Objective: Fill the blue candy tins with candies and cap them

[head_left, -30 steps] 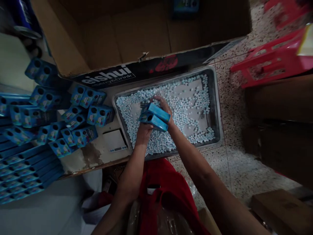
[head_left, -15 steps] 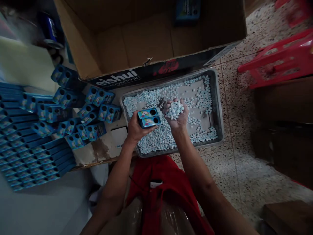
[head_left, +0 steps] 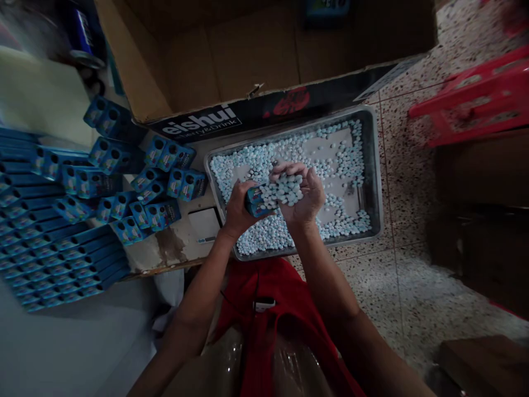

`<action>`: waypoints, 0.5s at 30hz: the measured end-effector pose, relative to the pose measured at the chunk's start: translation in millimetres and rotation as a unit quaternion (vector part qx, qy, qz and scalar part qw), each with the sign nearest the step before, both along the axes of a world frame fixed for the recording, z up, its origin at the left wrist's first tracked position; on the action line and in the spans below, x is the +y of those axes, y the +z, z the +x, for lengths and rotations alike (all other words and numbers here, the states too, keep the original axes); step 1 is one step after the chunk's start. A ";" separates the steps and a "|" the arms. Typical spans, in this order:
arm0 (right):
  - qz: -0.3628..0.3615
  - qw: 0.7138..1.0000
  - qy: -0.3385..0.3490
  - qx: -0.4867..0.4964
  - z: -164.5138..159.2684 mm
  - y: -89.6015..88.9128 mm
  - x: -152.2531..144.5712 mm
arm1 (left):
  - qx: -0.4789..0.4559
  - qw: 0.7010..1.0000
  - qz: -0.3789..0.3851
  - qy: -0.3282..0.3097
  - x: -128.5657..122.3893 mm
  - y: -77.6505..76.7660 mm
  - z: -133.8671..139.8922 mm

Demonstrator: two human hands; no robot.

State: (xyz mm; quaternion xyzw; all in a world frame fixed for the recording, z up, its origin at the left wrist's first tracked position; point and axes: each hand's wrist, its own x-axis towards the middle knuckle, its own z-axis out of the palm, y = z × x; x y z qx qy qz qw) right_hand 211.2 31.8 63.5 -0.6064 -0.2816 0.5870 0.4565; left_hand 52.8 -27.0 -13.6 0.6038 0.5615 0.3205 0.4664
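My left hand (head_left: pixel 238 212) grips two small blue boxes (head_left: pixel 255 199) side by side over the metal tray (head_left: pixel 376 182). Their tops are mostly covered by pale blue and white candies (head_left: pixel 285 190), heaped in my right hand (head_left: pixel 312 198). That hand is cupped palm up, its fingers reaching over the boxes, and candies spill from it onto them. More loose candies (head_left: pixel 264 234) lie in the tray, thick on the left and in patches on the right. Whether candies have entered the boxes is hidden.
An open cardboard carton (head_left: pixel 256 110) stands behind the tray, with a blue pack (head_left: pixel 326 11) inside. Loose blue boxes (head_left: pixel 152 184) and stacked rows of them (head_left: pixel 61 253) fill the left side. A red plastic stool (head_left: pixel 475 105) and brown cartons (head_left: pixel 479 237) stand on the right.
My right hand has moved its heap of candies left and tipped it over the boxes. The boxes moved slightly right, and candies now cover their tops.
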 end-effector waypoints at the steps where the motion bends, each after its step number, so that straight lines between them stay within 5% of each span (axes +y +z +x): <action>1: 0.012 1.000 0.004 -0.002 0.1 0.1 0.6 | -0.017 1.000 0.010 -0.001 -0.4 -3.8 2.0; 15: 0.081 0.995 0.000 0.059 -8.9 3.7 3.0 | -0.021 0.998 -0.035 0.056 6.3 -17.2 8.1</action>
